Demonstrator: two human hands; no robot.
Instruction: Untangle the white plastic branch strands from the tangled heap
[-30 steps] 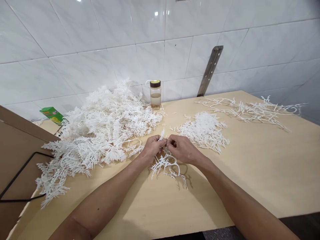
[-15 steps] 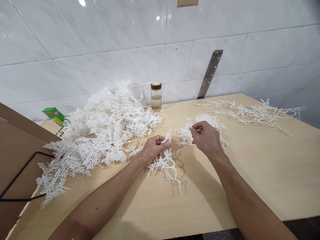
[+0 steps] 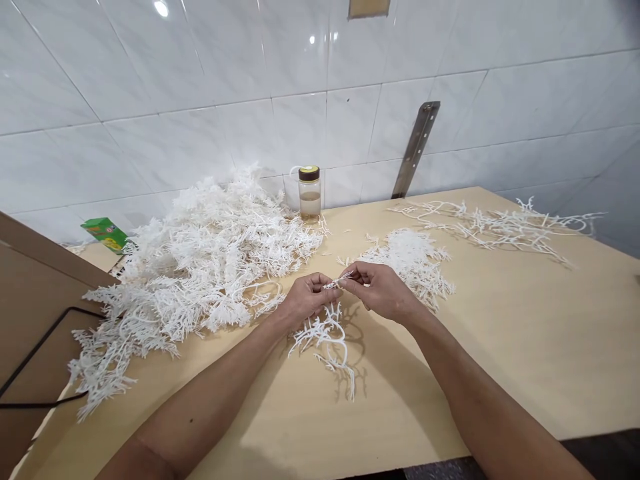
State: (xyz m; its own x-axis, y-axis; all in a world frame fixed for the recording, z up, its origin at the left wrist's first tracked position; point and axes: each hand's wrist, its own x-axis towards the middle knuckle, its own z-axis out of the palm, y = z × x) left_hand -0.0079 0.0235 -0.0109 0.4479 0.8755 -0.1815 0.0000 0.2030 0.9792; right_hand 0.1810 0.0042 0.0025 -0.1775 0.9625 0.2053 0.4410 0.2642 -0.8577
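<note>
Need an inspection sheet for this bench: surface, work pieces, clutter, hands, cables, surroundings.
Surface: pale wood-look table, small white bits scattered on it.
Work pieces: big white frilly pile on the left; smaller pile of short pieces right of centre; bare branching stems far right; white sprig in the hands.
Clutter: lidded bottle, part-filled, upright; green box behind the big pile.
Hands: left hand grips the sprig; right hand pinches its upper end.
Cables: none certain; black cord or bar at left edge.
Surroundings: tiled wall, perforated metal strip, brown board.
</note>
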